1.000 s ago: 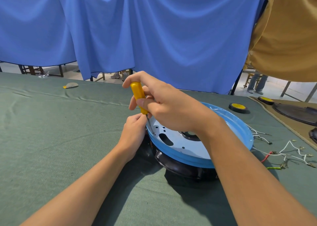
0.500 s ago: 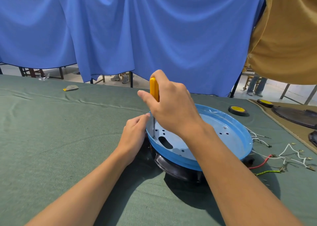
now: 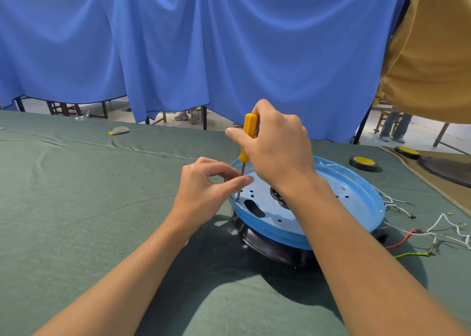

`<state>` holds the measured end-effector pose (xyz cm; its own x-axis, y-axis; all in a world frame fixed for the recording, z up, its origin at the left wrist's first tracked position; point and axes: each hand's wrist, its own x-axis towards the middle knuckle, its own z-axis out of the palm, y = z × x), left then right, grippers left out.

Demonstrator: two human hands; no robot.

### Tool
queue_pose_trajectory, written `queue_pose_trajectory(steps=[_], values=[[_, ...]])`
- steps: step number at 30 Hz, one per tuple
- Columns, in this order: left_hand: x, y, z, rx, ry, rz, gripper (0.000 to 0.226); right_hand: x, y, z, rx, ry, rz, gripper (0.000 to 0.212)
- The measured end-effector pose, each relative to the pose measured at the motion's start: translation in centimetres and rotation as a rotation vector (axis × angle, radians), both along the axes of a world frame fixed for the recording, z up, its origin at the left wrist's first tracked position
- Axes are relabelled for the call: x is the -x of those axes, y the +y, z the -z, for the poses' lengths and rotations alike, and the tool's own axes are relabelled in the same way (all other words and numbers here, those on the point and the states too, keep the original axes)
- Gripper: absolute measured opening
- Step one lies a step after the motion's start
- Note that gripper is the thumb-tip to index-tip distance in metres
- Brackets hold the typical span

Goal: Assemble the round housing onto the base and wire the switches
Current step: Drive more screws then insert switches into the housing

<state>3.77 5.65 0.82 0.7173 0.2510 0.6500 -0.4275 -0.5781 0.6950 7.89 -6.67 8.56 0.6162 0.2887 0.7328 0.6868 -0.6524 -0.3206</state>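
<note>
Housing (image 3: 331,205): round, blue, shallow dish, open side up. It sits on the black base (image 3: 275,249), directly under my right hand and just right of my left. Its floor shows small holes, one long slot (image 3: 254,208) near my left fingertips, and a round centre opening partly hidden by my right wrist.

Screwdriver (image 3: 246,144): yellow handle, thin steel shaft, nearly upright. The tip is set down at the housing's floor by the rim, just past my left hand.

Right hand (image 3: 277,152): fingers and thumb wrapped round the screwdriver handle, gripping from above.

Left hand (image 3: 204,193): beside the housing's rim. Thumb and forefinger pinch the shaft low down; the other fingers are curled in.

Wires (image 3: 446,231): loose white tangle on the cloth, well to the right of my right forearm. A red lead (image 3: 400,241) and a yellow-green lead (image 3: 410,254) lie nearer the base.

Tape rolls: two, black with yellow centres. One (image 3: 363,162) lies beyond the housing, right of my right hand. The other (image 3: 406,152) is further right.

Table (image 3: 76,208): covered in green cloth, under both forearms.

Curtain (image 3: 229,42): blue, hanging beyond both hands. A tan cloth (image 3: 433,55) hangs to its right.
</note>
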Motion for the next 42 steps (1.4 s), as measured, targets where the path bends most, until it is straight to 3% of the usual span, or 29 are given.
queue_pose_trajectory(steps=[3,7,10,15,19,22,25,30,33,37,42], values=[[-0.1,0.0,-0.3,0.043,0.03,0.035,0.012,0.3,0.0,-0.1,0.011,0.04,-0.006,0.041],[-0.2,0.5,-0.4,0.056,0.093,0.107,0.003,0.4,-0.4,-1.0,-0.051,0.227,-0.265,0.029],[-0.1,1.1,-0.7,0.024,0.178,0.189,0.014,0.6,-0.7,-1.4,-0.009,0.263,-0.361,0.032],[0.1,0.9,-0.9,-0.005,0.209,0.223,0.023,0.4,-0.6,-1.0,-0.021,0.127,-0.293,0.022],[0.0,0.1,-0.5,0.155,0.135,0.171,0.011,0.4,-0.5,-0.9,-0.034,0.1,-0.243,0.026],[-0.1,0.5,-0.5,0.188,0.174,0.199,0.01,0.4,-0.8,-1.3,-0.047,0.183,-0.315,0.021],[0.0,1.1,-0.7,0.113,0.232,0.248,0.014,0.5,-1.0,-1.5,-0.019,0.278,-0.399,0.03],[0.1,1.5,-1.0,0.041,0.303,0.292,0.019,0.6,-0.9,-1.2,0.025,0.236,-0.399,0.035],[0.2,0.8,-0.7,0.045,0.244,0.239,0.015,0.5,-0.9,-1.0,-0.025,0.209,-0.338,0.025],[-0.2,0.1,-0.2,0.182,0.152,0.149,0.013,0.6,-0.7,-0.9,-0.096,0.2,-0.264,0.032],[-0.2,0.2,-0.4,0.086,0.222,0.205,0.012,1.0,-1.3,-1.4,-0.039,0.36,-0.453,0.035]])
